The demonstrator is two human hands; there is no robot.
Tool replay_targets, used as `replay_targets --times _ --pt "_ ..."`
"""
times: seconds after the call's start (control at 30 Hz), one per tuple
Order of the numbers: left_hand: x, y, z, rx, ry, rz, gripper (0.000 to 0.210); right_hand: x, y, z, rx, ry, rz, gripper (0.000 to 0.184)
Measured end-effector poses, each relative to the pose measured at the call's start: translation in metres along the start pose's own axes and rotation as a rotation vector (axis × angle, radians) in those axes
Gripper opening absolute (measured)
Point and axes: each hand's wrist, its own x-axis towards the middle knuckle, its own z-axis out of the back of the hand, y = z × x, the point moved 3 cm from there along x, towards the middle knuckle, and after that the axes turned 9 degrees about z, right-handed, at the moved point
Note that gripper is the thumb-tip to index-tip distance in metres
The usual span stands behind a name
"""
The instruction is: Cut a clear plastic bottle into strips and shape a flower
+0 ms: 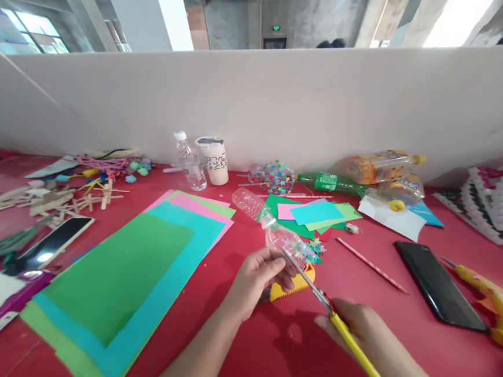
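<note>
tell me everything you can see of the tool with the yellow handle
The yellow-handled tool has a slender, metallic-looking front, some red near the join and a long handle cut off at the picture's bottom. In the right hand's grip, it slants up leftward, tip beside the left hand's grip; contact there is unclear.

The red worktop [200, 283] is backed by a white partition [258, 102]. Beyond it are seen a grey concrete wall [313, 13] and a pale pillar [148, 6]; a window [46, 25] is set at left, and a small green sign [276, 28] is lit farther back.
</note>
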Motion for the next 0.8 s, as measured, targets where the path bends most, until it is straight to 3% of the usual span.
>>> replay_targets --times 0.8 --pt "0.0005 0.0101 -0.009 0.154 0.036 0.031 0.02 0.0019 -0.003 -0.0064 0.123 -0.003 0.001 0.046"
